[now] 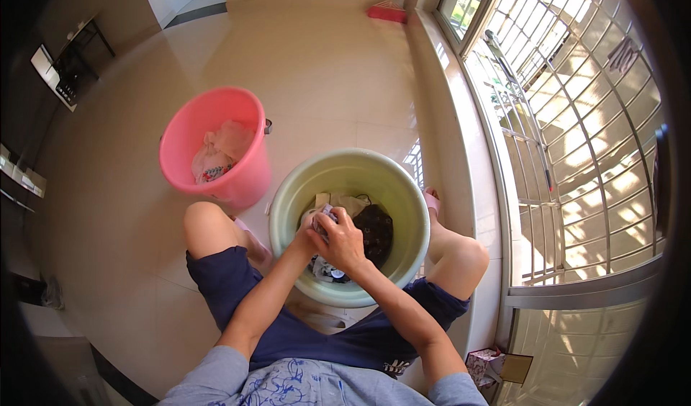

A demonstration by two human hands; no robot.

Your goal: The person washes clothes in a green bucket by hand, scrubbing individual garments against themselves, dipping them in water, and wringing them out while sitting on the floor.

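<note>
A pale green plastic tub (350, 156) stands between my knees with several pieces of cloth inside. Over it, my left hand (309, 232) and my right hand (341, 238) are together, closed on a bunched greyish patterned cloth (327, 218). Beneath and beside them lie a dark patterned cloth (375, 233), a cream cloth (348, 203) and a white and black printed cloth (324, 268). To the upper left of the tub, a pink plastic bucket (259, 163) holds a light pink cloth (229, 141) and a bit of colourful patterned cloth (216, 173).
On the right runs a raised ledge (453, 109) below a window with a metal grille (572, 136). A red broom (387, 12) is by the far wall. A patterned box (483, 364) sits at the lower right. Tiled floor (324, 55) extends ahead.
</note>
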